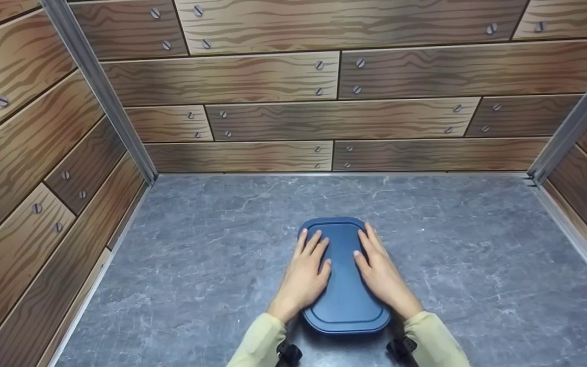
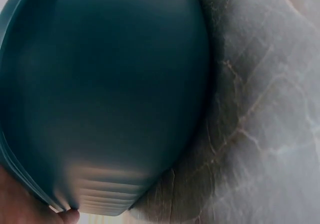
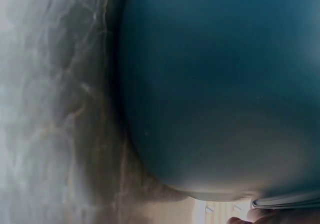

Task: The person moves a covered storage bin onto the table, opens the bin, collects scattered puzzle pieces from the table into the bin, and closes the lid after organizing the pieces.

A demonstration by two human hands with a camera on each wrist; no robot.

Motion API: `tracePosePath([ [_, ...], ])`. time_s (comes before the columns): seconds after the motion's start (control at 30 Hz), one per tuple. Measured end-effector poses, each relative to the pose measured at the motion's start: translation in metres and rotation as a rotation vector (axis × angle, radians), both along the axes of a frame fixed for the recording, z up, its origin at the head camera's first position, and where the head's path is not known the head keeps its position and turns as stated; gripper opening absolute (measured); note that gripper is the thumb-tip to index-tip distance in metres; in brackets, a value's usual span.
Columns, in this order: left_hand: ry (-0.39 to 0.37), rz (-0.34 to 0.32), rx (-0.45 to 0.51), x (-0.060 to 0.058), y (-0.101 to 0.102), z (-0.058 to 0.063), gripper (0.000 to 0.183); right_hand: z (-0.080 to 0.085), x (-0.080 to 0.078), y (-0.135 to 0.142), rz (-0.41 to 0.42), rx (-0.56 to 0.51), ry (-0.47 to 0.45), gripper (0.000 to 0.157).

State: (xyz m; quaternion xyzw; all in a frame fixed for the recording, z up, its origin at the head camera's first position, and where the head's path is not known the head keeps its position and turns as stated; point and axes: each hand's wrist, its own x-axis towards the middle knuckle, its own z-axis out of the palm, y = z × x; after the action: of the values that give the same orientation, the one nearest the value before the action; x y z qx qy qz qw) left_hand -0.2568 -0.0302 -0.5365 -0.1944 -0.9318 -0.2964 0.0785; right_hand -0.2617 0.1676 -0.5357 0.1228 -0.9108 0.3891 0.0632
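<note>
A dark blue, rounded oblong container with a lid (image 1: 348, 290) stands on the floor with its long side running away from me. My left hand (image 1: 305, 272) rests on the lid's left edge, fingers spread and fairly straight. On the opposite edge lies my right hand (image 1: 381, 272), its fingers also extended along the lid. The left wrist view shows the container's smooth side wall (image 2: 115, 84), with ridges at one end and a left fingertip (image 2: 70, 216) at the rim. Much the same wall (image 3: 215, 94) fills the right wrist view. What the container holds is hidden.
The grey marbled surface (image 1: 212, 255) spreads around the container. Wood-plank patterned walls (image 1: 273, 81) rise at the back and both sides, joined by metal corner strips (image 1: 105, 92). Dark wrist cameras sit beneath both pale yellow sleeves (image 1: 260, 339).
</note>
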Motion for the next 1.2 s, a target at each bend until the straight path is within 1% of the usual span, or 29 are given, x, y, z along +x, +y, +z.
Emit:
tracePosePath([
  [0.27, 0.021, -0.005, -0.005, -0.0016, 0.0013, 0.0005, 0.049, 0.0012, 0.0013, 0.0015, -0.001, -0.003, -0.017, 0.056],
  [0.7, 0.007, -0.018, -0.008, -0.0026, -0.0019, -0.001, 0.048, 0.0006, 0.0077, -0.0018, -0.016, -0.012, -0.028, 0.056],
  [0.93, 0.018, -0.017, -0.008, -0.0033, -0.0024, -0.0003, 0.048, -0.0007, 0.0056, -0.0017, -0.021, -0.022, -0.028, 0.055],
  [1.07, 0.005, -0.014, 0.005, -0.0015, -0.0031, -0.0004, 0.048, -0.001, 0.0059, -0.0003, -0.029, -0.036, -0.035, 0.059],
  [1.2, -0.017, -0.019, 0.01, 0.0024, -0.0056, -0.0001, 0.048, -0.0004, 0.0098, 0.0031, -0.047, -0.018, -0.024, 0.064],
])
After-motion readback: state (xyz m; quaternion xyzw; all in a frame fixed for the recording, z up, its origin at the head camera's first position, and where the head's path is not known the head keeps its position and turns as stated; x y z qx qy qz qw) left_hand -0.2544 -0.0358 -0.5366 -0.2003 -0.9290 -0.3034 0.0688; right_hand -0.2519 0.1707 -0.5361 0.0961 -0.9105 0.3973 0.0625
